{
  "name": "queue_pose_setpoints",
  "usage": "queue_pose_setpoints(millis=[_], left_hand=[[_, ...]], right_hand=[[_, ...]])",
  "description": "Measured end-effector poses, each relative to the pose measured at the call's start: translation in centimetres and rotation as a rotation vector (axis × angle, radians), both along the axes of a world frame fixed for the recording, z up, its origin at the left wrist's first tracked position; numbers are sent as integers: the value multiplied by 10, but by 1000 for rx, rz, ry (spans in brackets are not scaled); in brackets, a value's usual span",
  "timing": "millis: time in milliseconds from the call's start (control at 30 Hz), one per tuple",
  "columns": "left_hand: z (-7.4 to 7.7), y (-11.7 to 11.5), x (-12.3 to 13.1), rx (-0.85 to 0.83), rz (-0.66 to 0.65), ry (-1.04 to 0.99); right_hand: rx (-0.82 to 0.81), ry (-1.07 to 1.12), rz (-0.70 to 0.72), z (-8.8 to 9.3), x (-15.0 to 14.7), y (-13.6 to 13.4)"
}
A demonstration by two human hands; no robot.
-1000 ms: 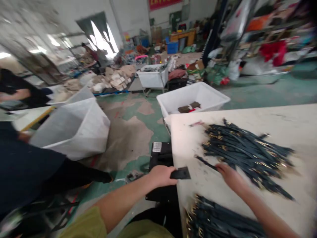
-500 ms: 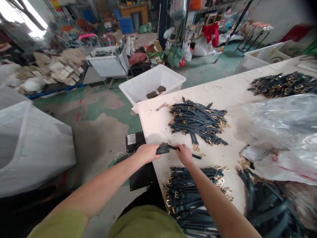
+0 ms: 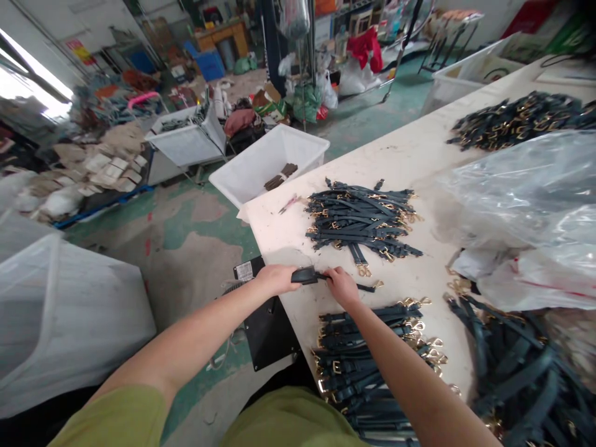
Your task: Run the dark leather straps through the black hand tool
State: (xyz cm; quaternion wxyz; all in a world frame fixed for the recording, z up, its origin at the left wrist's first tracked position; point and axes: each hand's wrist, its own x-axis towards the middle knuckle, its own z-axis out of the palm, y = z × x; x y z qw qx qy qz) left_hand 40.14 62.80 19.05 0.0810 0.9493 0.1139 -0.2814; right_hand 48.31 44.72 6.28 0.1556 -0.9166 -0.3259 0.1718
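My left hand (image 3: 274, 278) is closed round a small flat black piece (image 3: 303, 275) at the near left edge of the white table (image 3: 410, 161). My right hand (image 3: 341, 286) pinches one dark strap (image 3: 365, 287) with a gold clasp, its end meeting the black piece. Beyond the hands lies a loose pile of dark straps with gold buckles (image 3: 361, 218). Just in front of my right forearm a stacked row of like straps (image 3: 372, 347) runs toward me.
A clear plastic bag (image 3: 526, 205) covers the table's right side, with more straps (image 3: 512, 121) behind it and at the near right (image 3: 512, 372). White bins (image 3: 265, 164) stand on the floor. A black box (image 3: 265, 323) sits below the table edge.
The view has swung from the floor and bins at the left onto the table. My right hand took one strap from the pile and brought it to the black piece in my left hand.
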Motion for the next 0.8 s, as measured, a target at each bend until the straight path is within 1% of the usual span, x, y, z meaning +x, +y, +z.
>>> queue_pose_setpoints(millis=[100, 200, 433, 600, 700, 800], left_hand=[[3, 9, -1, 33, 19, 24], [2, 12, 0, 44, 36, 9], [-8, 20, 0, -14, 53, -32], [-11, 25, -1, -73, 109, -53], [-7, 34, -13, -106, 148, -70], [3, 45, -40, -82, 217, -99]], right_hand=[[-17, 13, 8, 1, 0, 1], [-9, 7, 4, 1, 0, 1], [-31, 12, 4, 3, 1, 2], [-42, 3, 3, 0, 0, 4], [-72, 7, 22, 3, 1, 6], [-101, -12, 54, 10, 3, 14]])
